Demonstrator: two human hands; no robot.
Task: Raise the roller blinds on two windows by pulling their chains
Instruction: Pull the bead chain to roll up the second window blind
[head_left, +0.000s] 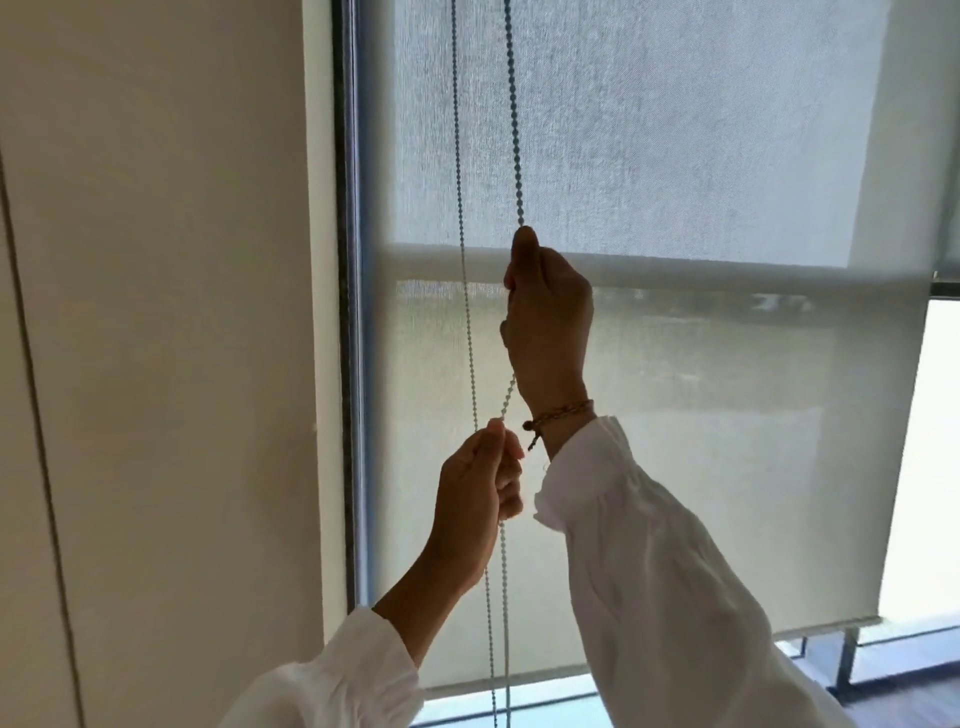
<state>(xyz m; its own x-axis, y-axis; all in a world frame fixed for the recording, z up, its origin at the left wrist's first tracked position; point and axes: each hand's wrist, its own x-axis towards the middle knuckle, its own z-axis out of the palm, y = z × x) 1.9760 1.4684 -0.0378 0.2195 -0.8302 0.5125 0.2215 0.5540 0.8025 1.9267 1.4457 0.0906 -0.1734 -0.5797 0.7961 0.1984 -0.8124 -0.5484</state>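
Observation:
A pale translucent roller blind (727, 441) covers most of the window; its bottom bar (779, 631) hangs a little above the sill. A beaded chain (511, 104) drops in two strands along the blind's left side. My right hand (548, 322), wearing a cord bracelet, is raised and shut on the right strand. My left hand (478, 499) is lower and is shut on the same strand below it. The left strand (457, 156) runs free beside both hands. Both arms wear white sleeves.
A dark window frame (350, 312) stands at the left of the blind, with a cream wall (156, 364) beyond it. Bright uncovered glass (930, 441) shows at the right, and a railing (847, 660) below the blind.

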